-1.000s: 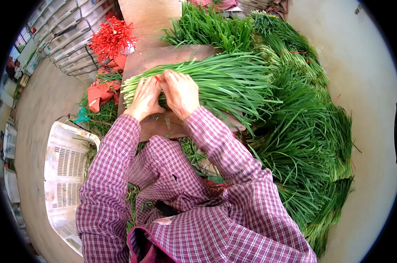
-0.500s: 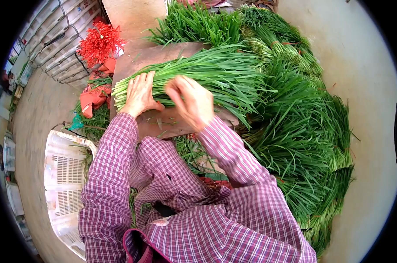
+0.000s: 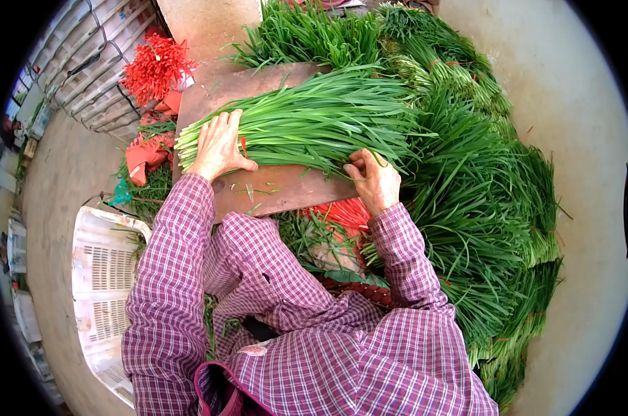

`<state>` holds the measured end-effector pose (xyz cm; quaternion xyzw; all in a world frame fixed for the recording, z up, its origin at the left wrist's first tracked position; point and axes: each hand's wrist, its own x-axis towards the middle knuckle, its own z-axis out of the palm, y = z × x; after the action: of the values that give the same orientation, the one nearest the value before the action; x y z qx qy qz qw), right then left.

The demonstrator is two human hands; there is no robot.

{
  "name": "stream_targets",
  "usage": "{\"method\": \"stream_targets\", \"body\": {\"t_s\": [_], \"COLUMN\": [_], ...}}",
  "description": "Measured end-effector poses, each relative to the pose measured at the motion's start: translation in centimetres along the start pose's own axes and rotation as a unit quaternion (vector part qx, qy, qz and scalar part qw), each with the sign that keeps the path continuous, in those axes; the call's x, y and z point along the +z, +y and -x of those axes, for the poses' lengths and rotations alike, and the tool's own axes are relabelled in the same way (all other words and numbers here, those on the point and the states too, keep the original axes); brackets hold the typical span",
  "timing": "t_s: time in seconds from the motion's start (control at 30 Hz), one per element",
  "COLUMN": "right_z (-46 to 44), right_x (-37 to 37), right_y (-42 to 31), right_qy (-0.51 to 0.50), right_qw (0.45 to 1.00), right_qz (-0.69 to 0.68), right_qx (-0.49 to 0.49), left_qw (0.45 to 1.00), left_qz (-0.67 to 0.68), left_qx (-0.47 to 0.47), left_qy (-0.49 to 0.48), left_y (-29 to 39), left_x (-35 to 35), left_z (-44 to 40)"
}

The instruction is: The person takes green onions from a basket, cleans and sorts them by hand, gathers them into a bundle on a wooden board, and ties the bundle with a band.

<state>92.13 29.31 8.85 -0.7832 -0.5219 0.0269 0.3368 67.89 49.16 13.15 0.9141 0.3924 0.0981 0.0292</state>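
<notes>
A thick bundle of garlic chives (image 3: 307, 128) lies across a brown board (image 3: 272, 191), its pale stem ends to the left and green leaves to the right. My left hand (image 3: 219, 147) grips the bundle near the stem ends, fingers over the top and thumb along the near side. Beside that thumb shows a bit of red tie (image 3: 243, 145). At the near edge of the leaves, my right hand (image 3: 376, 182) has its fingers pinched together, with a green leaf showing at the fingertips. Loose leaf scraps are scattered on the board.
Stacked chives (image 3: 466, 208) fill the right side, with more chives (image 3: 314, 38) behind the board. A bunch of red ties (image 3: 158, 69) is at upper left; more red strips (image 3: 345, 213) lie below the board. A white plastic basket (image 3: 106, 291) stands at left.
My right hand has moved right from beside my left hand to the leafy part of the bundle, uncovering the red tie and red strips. My left hand stays on the stems.
</notes>
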Motion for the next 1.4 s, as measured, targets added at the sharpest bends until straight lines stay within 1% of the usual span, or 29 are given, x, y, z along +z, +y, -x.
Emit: {"method": "stream_targets", "body": {"t_s": [0.1, 0.17, 0.2, 0.37, 0.43, 0.47, 0.53, 0.57, 0.63, 0.67, 0.7, 0.77, 0.8, 0.83, 0.87, 0.9, 0.93, 0.97, 1.0, 1.03, 1.07, 1.1, 1.17, 1.23, 1.3, 1.33, 1.37, 1.4], "right_z": [-0.4, -0.7, -0.9, -1.4, -1.6, -1.6, -1.6, -1.6, -1.3, -1.3, -1.2, -1.1, -0.8, 0.3, 1.5, 2.6, 3.4, 3.8, 3.7, 3.0, 2.0, 0.6, -2.9, -6.7, -9.8, -10.9, -11.8, -12.2], "right_x": [0.9, 1.1, 1.3, 2.0, 2.7, 3.0, 3.4, 3.6, 3.7, 3.7, 3.9, 3.6, 3.4, 0.5, -1.3, -2.8, -5.0, -6.6, -7.1, -8.5, -9.5, -10.4, -11.8, -12.3, -11.5, -10.9, -10.2, -9.5], "right_y": [-0.2, -0.6, -0.9, -1.8, -1.7, -1.7, -1.5, -1.4, -1.5, -1.5, -1.4, 0.3, 1.1, 0.2, 0.2, 0.2, -0.6, -1.2, -0.8, -0.7, -0.2, 0.5, 2.0, 4.0, 6.4, 7.5, 7.9, 8.3], "right_qy": [0.012, -0.005, -0.028, -0.019, 0.041, 0.045, 0.067, 0.083, 0.084, 0.110, 0.136, 0.154, 0.184, 0.072, -0.052, -0.175, -0.301, -0.421, -0.419, -0.330, -0.241, -0.146, -0.023, 0.051, 0.068, 0.039, 0.006, 0.017], "right_qw": [1.000, 1.000, 1.000, 0.999, 0.996, 0.996, 0.994, 0.992, 0.991, 0.987, 0.980, 0.955, 0.942, 0.938, 0.934, 0.913, 0.893, 0.853, 0.835, 0.883, 0.930, 0.964, 0.975, 0.990, 0.993, 0.996, 0.999, 0.999], "right_qz": [0.008, -0.017, -0.009, -0.031, -0.013, -0.012, -0.015, -0.021, -0.077, -0.110, -0.143, -0.249, -0.280, -0.330, -0.353, -0.369, -0.326, -0.275, -0.270, -0.213, -0.196, -0.176, -0.210, -0.134, -0.089, -0.067, -0.050, 0.006], "right_qx": [-0.010, -0.020, -0.003, -0.020, -0.080, -0.080, -0.087, -0.096, -0.066, -0.037, -0.010, 0.046, 0.013, 0.075, 0.036, -0.004, -0.074, -0.141, -0.233, -0.255, -0.199, -0.139, -0.069, -0.017, -0.029, -0.032, -0.007, -0.050], "left_qw": [1.000, 1.000, 1.000, 1.000, 1.000, 1.000, 0.998, 0.997, 0.997, 0.999, 0.999, 0.998, 0.998, 0.998, 0.997, 0.996, 0.997, 0.997, 0.996, 0.994, 0.995, 0.994, 0.993, 0.994, 0.994, 0.994, 0.994, 0.996], "left_qz": [0.000, 0.002, -0.003, -0.008, -0.002, -0.002, -0.004, -0.001, 0.010, 0.009, 0.009, 0.011, 0.016, 0.015, 0.012, 0.009, 0.000, 0.002, -0.003, -0.009, -0.015, -0.015, -0.025, -0.040, -0.046, -0.041, -0.042, -0.040], "left_qx": [-0.004, -0.008, -0.008, -0.004, -0.002, 0.000, 0.036, 0.041, 0.040, 0.027, 0.028, 0.035, 0.043, 0.045, 0.048, 0.051, 0.044, 0.046, 0.055, 0.063, 0.061, 0.064, 0.061, 0.052, 0.045, 0.046, 0.047, 0.039], "left_qy": [-0.008, -0.014, -0.012, -0.007, -0.004, -0.004, 0.060, 0.061, 0.063, 0.036, 0.037, 0.045, 0.048, 0.050, 0.061, 0.071, 0.062, 0.062, 0.074, 0.086, 0.084, 0.084, 0.094, 0.088, 0.085, 0.090, 0.090, 0.075], "left_y": [0.0, 0.1, 0.1, 0.0, -0.1, -0.2, -0.3, -0.4, -0.6, -0.6, -0.5, -0.7, -0.9, -0.9, -0.8, -0.6, -0.3, -0.2, -0.3, -0.3, -0.2, 0.0, 0.3, 0.6, 0.4, 0.4, 0.5, 0.5], "left_x": [-0.1, -0.2, -0.2, -0.1, 0.0, 0.1, 0.7, 0.9, 1.0, 0.9, 0.9, 1.0, 1.1, 1.1, 1.2, 1.2, 0.9, 1.0, 1.1, 1.2, 1.1, 1.0, 0.8, 0.7, 1.1, 1.2, 1.1, 0.9], "left_z": [-0.1, -0.1, 0.0, 0.1, 0.1, 0.3, 0.3, 0.2, 0.2, 0.2, 0.3, 0.5, 0.5, 0.5, 0.5, 0.5, 0.6, 0.6, 0.7, 0.7, 0.8, 0.9, 1.0, 0.9, 0.9, 0.9, 0.9, 0.9]}}
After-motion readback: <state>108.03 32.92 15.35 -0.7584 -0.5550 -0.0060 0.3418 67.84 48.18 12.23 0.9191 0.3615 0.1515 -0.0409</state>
